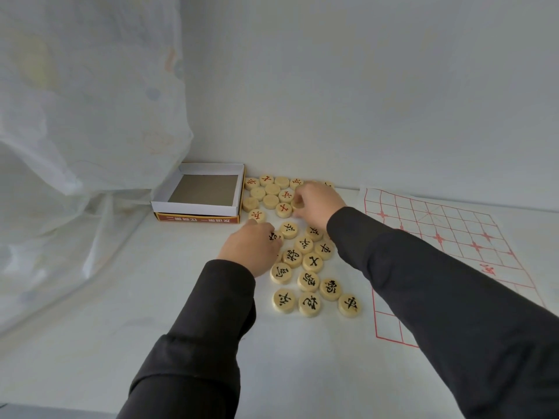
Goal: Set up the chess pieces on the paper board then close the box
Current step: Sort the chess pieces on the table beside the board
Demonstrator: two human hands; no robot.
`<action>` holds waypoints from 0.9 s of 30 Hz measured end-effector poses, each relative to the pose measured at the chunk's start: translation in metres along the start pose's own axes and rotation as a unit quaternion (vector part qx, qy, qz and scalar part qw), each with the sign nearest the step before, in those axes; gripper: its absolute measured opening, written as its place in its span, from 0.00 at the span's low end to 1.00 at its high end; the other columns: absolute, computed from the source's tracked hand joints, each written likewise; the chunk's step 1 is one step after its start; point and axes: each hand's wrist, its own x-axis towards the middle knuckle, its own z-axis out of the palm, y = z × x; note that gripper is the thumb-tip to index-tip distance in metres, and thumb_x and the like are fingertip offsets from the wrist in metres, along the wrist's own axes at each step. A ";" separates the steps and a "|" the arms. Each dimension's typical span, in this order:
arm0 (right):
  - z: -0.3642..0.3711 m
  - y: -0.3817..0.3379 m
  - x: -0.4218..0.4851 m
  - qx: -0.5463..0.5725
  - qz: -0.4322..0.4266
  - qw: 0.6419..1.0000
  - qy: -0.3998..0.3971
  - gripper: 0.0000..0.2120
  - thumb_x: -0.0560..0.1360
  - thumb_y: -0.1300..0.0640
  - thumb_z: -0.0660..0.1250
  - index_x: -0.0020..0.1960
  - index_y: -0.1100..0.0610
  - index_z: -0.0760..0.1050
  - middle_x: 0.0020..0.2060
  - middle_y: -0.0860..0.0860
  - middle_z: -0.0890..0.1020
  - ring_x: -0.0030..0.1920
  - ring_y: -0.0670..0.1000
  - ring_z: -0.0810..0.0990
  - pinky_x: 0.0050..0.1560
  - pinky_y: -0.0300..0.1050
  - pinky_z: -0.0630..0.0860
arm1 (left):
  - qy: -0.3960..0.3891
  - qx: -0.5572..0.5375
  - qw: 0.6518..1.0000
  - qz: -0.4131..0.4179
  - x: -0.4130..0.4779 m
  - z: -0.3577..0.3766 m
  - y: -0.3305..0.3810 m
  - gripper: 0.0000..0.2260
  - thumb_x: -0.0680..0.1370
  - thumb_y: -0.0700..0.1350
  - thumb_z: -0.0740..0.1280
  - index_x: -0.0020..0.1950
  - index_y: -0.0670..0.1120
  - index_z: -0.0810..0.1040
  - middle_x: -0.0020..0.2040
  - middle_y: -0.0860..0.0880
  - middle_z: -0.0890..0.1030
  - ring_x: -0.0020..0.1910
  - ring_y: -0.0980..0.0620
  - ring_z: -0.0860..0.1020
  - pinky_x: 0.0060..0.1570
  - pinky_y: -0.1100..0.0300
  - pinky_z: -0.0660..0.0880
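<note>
Several round wooden chess pieces lie loose on the white table. Red-marked and face-down pieces (271,189) cluster at the back, beside the open white box (193,205). Black-marked pieces (312,262) spread nearer to me. My right hand (317,199) pinches a piece at the edge of the red cluster. My left hand (252,249) curls its fingers round a black-marked piece (275,236). The paper board (447,237) with its red grid lies to the right and carries no pieces; my right sleeve hides part of it.
The empty box sits on its orange lid (198,219) near the back wall. A translucent plastic sheet (75,146) hangs and drapes over the left side of the table. The white wall stands close behind the pieces.
</note>
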 end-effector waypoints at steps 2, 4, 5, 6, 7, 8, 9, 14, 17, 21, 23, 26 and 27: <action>-0.002 -0.003 0.003 -0.027 -0.003 1.000 -0.006 0.10 0.73 0.55 0.68 0.50 0.60 0.75 0.49 0.55 0.79 0.48 0.56 0.77 0.49 0.49 0.75 | 0.004 0.000 1.000 0.001 0.000 0.001 0.000 0.17 0.81 0.50 0.56 0.68 0.47 0.68 0.63 0.44 0.71 0.59 0.46 0.73 0.58 0.56 0.70; -0.003 -0.005 0.005 -0.058 -0.012 0.998 -0.005 0.08 0.73 0.55 0.68 0.46 0.59 0.73 0.47 0.54 0.79 0.46 0.55 0.77 0.44 0.46 0.73 | 0.008 -0.001 1.000 0.002 0.000 0.002 0.000 0.17 0.81 0.50 0.56 0.68 0.47 0.68 0.64 0.44 0.70 0.59 0.46 0.73 0.58 0.56 0.70; -0.004 -0.006 0.006 -0.070 -0.016 0.997 -0.004 0.07 0.74 0.55 0.68 0.44 0.57 0.72 0.46 0.54 0.79 0.44 0.54 0.76 0.42 0.45 0.72 | 0.009 -0.003 1.000 0.003 0.000 0.002 -0.001 0.17 0.81 0.50 0.56 0.69 0.47 0.67 0.65 0.44 0.69 0.60 0.46 0.73 0.59 0.56 0.70; -0.004 -0.007 0.007 -0.078 -0.021 0.997 -0.002 0.06 0.74 0.55 0.67 0.43 0.57 0.72 0.45 0.54 0.79 0.43 0.54 0.76 0.41 0.45 0.70 | 0.012 -0.007 1.000 0.003 0.001 0.002 -0.001 0.18 0.81 0.50 0.56 0.70 0.47 0.66 0.67 0.45 0.68 0.62 0.45 0.72 0.60 0.56 0.69; -0.004 -0.008 0.007 -0.087 -0.028 0.996 0.003 0.05 0.74 0.57 0.66 0.43 0.57 0.72 0.44 0.54 0.79 0.42 0.54 0.76 0.40 0.44 0.70 | 0.014 -0.012 1.000 0.003 0.001 0.002 -0.002 0.19 0.81 0.50 0.57 0.71 0.48 0.65 0.69 0.45 0.66 0.63 0.45 0.71 0.61 0.55 0.69; -0.002 -0.007 0.007 -0.099 -0.034 0.994 0.010 0.03 0.75 0.59 0.65 0.43 0.57 0.73 0.44 0.55 0.79 0.42 0.55 0.77 0.39 0.44 0.69 | 0.017 -0.018 1.000 0.004 0.002 0.002 -0.003 0.20 0.81 0.50 0.57 0.72 0.48 0.63 0.71 0.46 0.63 0.65 0.45 0.70 0.62 0.55 0.68; 0.000 -0.007 0.006 -0.109 -0.041 0.993 0.018 0.02 0.75 0.61 0.63 0.44 0.58 0.74 0.44 0.55 0.79 0.42 0.56 0.78 0.38 0.45 0.69 | 0.020 -0.021 1.000 0.004 0.003 0.002 -0.004 0.21 0.81 0.50 0.57 0.73 0.49 0.61 0.73 0.46 0.61 0.66 0.45 0.70 0.63 0.55 0.68; 0.001 -0.003 -0.001 -0.041 -0.051 0.997 0.045 0.06 0.74 0.62 0.60 0.49 0.59 0.74 0.44 0.55 0.79 0.44 0.56 0.78 0.40 0.47 0.74 | 0.046 -0.010 0.999 0.018 0.004 -0.001 -0.009 0.24 0.81 0.49 0.57 0.76 0.50 0.56 0.77 0.49 0.51 0.71 0.46 0.65 0.65 0.55 0.67; -0.001 0.000 -0.008 0.110 -0.002 0.993 0.038 0.11 0.74 0.60 0.62 0.55 0.57 0.76 0.45 0.54 0.81 0.45 0.53 0.78 0.47 0.48 0.77 | 0.017 0.000 1.000 0.025 0.005 -0.002 -0.010 0.24 0.81 0.49 0.57 0.76 0.51 0.55 0.78 0.52 0.47 0.74 0.47 0.59 0.68 0.54 0.63; 0.000 0.007 -0.015 0.192 0.026 0.981 0.014 0.09 0.77 0.61 0.63 0.53 0.59 0.80 0.52 0.52 0.81 0.52 0.51 0.78 0.53 0.43 0.75 | -0.011 -0.008 1.000 0.015 0.007 -0.002 -0.010 0.24 0.81 0.47 0.57 0.76 0.48 0.55 0.78 0.51 0.49 0.74 0.48 0.58 0.70 0.54 0.60; 0.002 0.009 -0.017 0.194 0.036 0.980 -0.001 0.09 0.76 0.60 0.65 0.51 0.59 0.82 0.51 0.53 0.82 0.52 0.51 0.78 0.51 0.41 0.72 | -0.015 -0.011 1.000 0.006 0.007 -0.001 -0.011 0.24 0.81 0.47 0.57 0.76 0.49 0.55 0.78 0.53 0.50 0.74 0.48 0.59 0.70 0.55 0.60; 0.006 0.011 -0.023 0.219 0.039 0.975 -0.010 0.07 0.75 0.60 0.67 0.48 0.59 0.83 0.49 0.53 0.83 0.47 0.47 0.77 0.51 0.40 0.72 | -0.008 -0.015 1.000 0.003 0.005 -0.002 -0.011 0.24 0.81 0.48 0.57 0.76 0.49 0.55 0.77 0.53 0.54 0.73 0.48 0.62 0.68 0.55 0.62; 0.007 0.012 -0.025 0.229 0.037 0.973 -0.011 0.06 0.75 0.60 0.68 0.48 0.59 0.83 0.48 0.52 0.83 0.46 0.46 0.77 0.51 0.40 0.72 | 0.000 -0.016 1.000 0.006 0.004 -0.003 -0.011 0.23 0.81 0.47 0.58 0.75 0.48 0.57 0.76 0.52 0.57 0.71 0.48 0.64 0.67 0.56 0.64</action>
